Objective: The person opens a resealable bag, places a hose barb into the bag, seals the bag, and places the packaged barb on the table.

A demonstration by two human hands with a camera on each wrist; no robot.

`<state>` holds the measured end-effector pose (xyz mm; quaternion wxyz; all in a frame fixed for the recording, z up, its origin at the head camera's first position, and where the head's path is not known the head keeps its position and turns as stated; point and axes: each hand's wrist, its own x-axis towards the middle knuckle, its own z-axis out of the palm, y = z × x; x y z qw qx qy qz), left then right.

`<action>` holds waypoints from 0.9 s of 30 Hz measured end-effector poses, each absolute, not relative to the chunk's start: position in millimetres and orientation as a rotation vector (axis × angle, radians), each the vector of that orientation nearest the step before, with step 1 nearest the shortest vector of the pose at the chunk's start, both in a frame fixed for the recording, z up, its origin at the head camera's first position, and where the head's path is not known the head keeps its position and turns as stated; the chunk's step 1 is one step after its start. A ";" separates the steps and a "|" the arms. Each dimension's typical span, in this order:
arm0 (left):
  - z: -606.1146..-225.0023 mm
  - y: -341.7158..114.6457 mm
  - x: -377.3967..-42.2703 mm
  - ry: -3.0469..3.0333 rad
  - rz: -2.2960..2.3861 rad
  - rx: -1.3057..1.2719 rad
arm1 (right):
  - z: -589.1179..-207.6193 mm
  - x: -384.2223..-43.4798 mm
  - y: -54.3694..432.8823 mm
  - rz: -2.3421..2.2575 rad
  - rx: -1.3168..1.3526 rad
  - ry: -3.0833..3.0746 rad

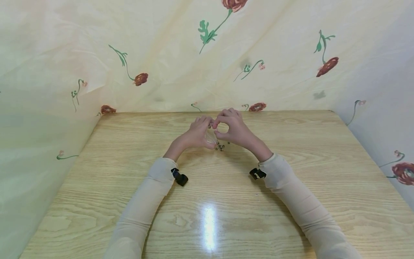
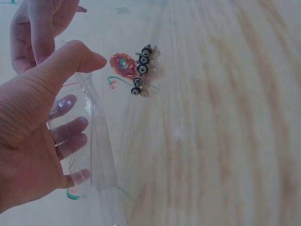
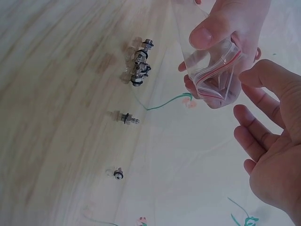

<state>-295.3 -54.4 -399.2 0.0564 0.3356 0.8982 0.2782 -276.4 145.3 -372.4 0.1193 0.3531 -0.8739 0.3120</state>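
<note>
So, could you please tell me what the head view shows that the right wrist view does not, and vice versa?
Only the head view shows the cream sleeves, the black wrist mounts and the glare. Only the right wrist view clearly shows the red zip strip on the clear bag and dark rings on the metal fittings. Both show the left hand holding that bag, the right hand close by, the fittings, the wood-grain table and the floral backdrop.

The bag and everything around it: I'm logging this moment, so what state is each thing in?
Clear bag: held, its mouth seemingly parted.
Left hand: gripping the bag between thumb and fingers.
Right hand: fingers apart beside the bag; contact unclear.
Metal fittings: loose on the table, most clustered, two apart.
Black wrist devices: one worn at each wrist.
</note>
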 end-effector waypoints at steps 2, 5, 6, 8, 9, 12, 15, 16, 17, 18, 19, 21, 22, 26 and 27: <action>-399.1 -54.3 -295.1 2.726 0.840 1.015 | -372.9 -276.7 145.6 0.912 1.032 -2.553; -398.6 -54.5 -294.4 2.721 0.838 1.005 | -373.3 -277.0 146.1 0.913 1.030 -2.550; -398.5 -54.6 -294.3 2.719 0.839 1.002 | -373.4 -277.2 146.3 0.913 1.030 -2.550; -398.2 -54.7 -294.0 2.716 0.836 0.995 | -373.7 -277.4 147.0 0.909 1.028 -2.548; -398.0 -54.7 -293.8 2.715 0.834 0.992 | -373.7 -277.4 147.3 0.907 1.027 -2.549; -397.6 -54.5 -293.8 2.722 0.823 0.989 | -373.3 -277.4 148.6 0.901 1.025 -2.556; -397.4 -54.2 -293.9 2.729 0.819 0.991 | -372.6 -277.6 150.7 0.893 1.021 -2.570; -397.5 -54.1 -294.0 2.729 0.820 0.994 | -372.5 -277.7 151.8 0.890 1.020 -2.577; -397.6 -54.2 -294.1 2.729 0.822 0.998 | -372.5 -277.8 153.0 0.886 1.018 -2.582; -397.7 -54.2 -294.0 2.726 0.825 1.000 | -372.5 -278.0 154.5 0.880 1.014 -2.589; -397.7 -54.4 -293.9 2.724 0.827 1.001 | -372.9 -278.2 155.9 0.875 1.011 -2.594; -397.5 -54.7 -293.8 2.717 0.834 1.001 | -373.5 -278.5 158.9 0.861 1.006 -2.605; -397.4 -54.9 -293.8 2.714 0.836 0.999 | -373.6 -278.3 160.5 0.860 1.002 -2.610; -397.6 -55.6 -294.1 2.696 0.853 0.976 | -374.2 -277.8 166.8 0.849 0.994 -2.635; -397.8 -55.7 -294.3 2.693 0.855 0.971 | -374.1 -277.6 168.4 0.850 0.992 -2.644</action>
